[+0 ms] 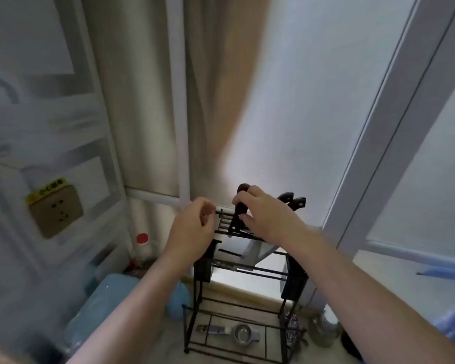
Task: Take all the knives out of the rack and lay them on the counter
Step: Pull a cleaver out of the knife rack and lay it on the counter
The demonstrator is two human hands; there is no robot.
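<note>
Black wire rack (243,298) on the counter (168,345), seen from my head camera. My right hand (268,219) has its fingers curled around the dark handle of a knife (239,214), thumb below, the blade standing in the top slots. Two more dark knife handles (292,199) rise just beyond my right knuckles. My left hand (192,227) pinches the rack's top left corner between thumb and fingertips. A red-capped bottle (142,245) stands left of that hand.
</note>
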